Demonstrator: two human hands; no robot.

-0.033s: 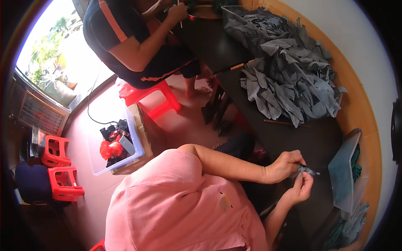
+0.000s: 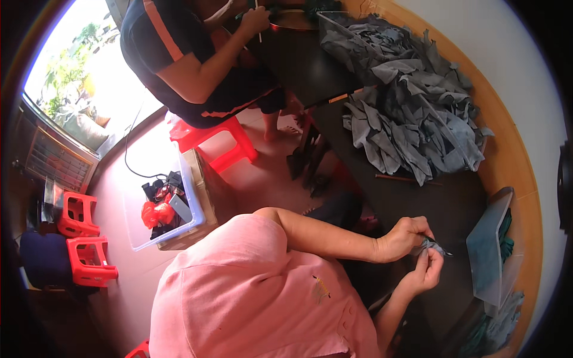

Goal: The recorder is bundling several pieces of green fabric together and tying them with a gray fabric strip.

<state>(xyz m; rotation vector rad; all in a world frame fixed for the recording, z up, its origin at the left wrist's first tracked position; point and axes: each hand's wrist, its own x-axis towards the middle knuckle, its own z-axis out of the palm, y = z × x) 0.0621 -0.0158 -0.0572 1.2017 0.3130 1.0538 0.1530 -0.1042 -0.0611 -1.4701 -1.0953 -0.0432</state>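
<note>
A small crumpled piece of grey-blue cloth [image 2: 432, 243] is pinched between my two hands over the dark table [image 2: 412, 206]. My left hand [image 2: 404, 240] is closed on its upper side, fingertips bent inward. From below, my right hand [image 2: 425, 271] grips the same cloth with thumb and fingers. A thin dark tip pokes out at the cloth's far end; its kind I cannot make out. A large heap of grey cloth pieces [image 2: 412, 113] lies farther up the table, partly in a clear bin.
A translucent bin [image 2: 486, 250] with dark green cloth stands right of my hands, and more cloth [image 2: 504, 322] lies below it. A thin brown stick [image 2: 397, 178] rests by the heap. Another person [image 2: 185, 65] sits on a red stool [image 2: 218, 140], holding a white stick.
The cloth has turned slightly in my fingers, and a dark tip now shows at its end. Both hands stay nearly in place.
</note>
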